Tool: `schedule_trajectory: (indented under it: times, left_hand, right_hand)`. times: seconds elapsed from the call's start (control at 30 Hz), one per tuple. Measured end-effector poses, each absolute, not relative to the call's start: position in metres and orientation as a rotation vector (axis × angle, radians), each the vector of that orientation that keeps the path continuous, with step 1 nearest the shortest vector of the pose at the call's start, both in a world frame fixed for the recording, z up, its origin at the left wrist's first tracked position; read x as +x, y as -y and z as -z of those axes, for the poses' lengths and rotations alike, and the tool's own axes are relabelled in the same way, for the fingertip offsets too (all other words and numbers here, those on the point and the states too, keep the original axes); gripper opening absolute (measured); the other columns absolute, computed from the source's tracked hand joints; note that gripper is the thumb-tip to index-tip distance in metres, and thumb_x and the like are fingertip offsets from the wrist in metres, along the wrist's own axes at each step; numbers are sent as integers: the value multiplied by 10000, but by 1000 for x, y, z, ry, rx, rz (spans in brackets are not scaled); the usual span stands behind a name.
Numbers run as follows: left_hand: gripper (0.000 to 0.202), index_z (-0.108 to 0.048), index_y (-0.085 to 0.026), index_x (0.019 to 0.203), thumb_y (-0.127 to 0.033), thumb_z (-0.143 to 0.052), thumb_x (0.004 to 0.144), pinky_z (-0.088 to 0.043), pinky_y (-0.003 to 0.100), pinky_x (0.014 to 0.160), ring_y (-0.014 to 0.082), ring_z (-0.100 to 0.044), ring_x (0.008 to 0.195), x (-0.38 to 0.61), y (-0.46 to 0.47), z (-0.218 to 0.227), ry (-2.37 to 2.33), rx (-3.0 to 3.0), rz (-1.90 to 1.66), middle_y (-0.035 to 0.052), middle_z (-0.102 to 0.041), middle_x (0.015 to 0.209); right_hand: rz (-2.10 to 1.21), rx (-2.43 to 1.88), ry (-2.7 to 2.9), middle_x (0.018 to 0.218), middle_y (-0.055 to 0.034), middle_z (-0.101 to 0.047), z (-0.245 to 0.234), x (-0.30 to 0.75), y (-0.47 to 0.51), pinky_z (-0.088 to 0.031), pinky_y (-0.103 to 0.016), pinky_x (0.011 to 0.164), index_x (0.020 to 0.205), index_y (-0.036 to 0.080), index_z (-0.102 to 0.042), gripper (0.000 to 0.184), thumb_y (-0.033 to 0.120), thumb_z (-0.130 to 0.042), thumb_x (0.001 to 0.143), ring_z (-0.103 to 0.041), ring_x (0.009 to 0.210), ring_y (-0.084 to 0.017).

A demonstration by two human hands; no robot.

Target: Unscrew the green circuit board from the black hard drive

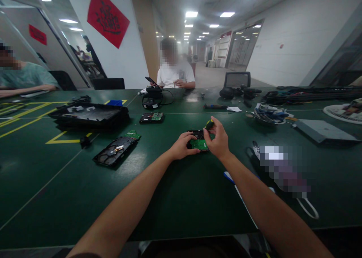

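A hard drive (200, 144) with a green circuit board lies on the dark green table in front of me. My left hand (184, 145) is closed around its left side, thumb along the near edge and fingers over the far left corner. In my right hand (218, 139) is a screwdriver (209, 124) with a yellow and dark green handle, tilted over the drive's right part. Its tip seems to reach down toward the board, but whether it touches a screw is too small to tell.
To the left lie an opened black casing (114, 152), another hard drive (151, 117) and stacked black trays (89, 114). At right are a blurred long item (283, 171), a grey box (325, 131) and bundled cables (270, 112). A person (177, 71) sits opposite.
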State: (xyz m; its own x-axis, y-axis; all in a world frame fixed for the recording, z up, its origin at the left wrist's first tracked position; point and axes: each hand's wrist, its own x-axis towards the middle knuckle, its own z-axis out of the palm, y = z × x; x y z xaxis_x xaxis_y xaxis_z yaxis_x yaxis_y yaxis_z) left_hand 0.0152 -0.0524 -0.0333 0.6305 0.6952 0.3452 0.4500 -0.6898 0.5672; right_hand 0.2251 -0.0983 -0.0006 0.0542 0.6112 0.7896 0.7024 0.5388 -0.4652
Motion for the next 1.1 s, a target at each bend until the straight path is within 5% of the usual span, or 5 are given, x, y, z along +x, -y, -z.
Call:
schedule_trajectory:
  times: [1.1]
  left_hand:
    - [656, -627, -229, 1280, -532, -836, 737, -353, 553, 1207, 351, -386, 1464, 14, 52, 34, -878, 2441, -787, 139, -478, 1519]
  right_hand:
    - [181, -1091, 1670, 1363, -130, -606, -1, 225, 97, -637, -481, 864, 1533, 281, -382, 599, 340, -584, 972, -689, 1021, -272]
